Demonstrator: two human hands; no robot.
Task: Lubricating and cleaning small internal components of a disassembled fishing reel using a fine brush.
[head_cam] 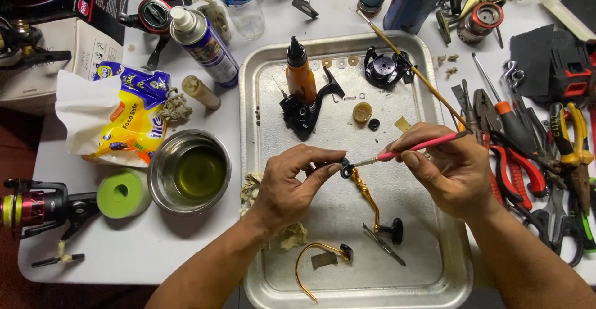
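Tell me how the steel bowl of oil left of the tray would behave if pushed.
The steel bowl looks smooth-based, so it would probably slide, not tip. The yellow-green liquid inside would likely slosh. Its wide, low shape suggests it stays upright.

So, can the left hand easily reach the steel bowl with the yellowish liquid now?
Probably yes, once it lets go: the steel bowl stands just beside the left hand, outside the tray rim, nothing between them. But its fingers now pinch a small black part.

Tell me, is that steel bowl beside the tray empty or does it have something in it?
Not empty. The steel bowl stands upright on the table, and a pool of yellow-green liquid covers its bottom.
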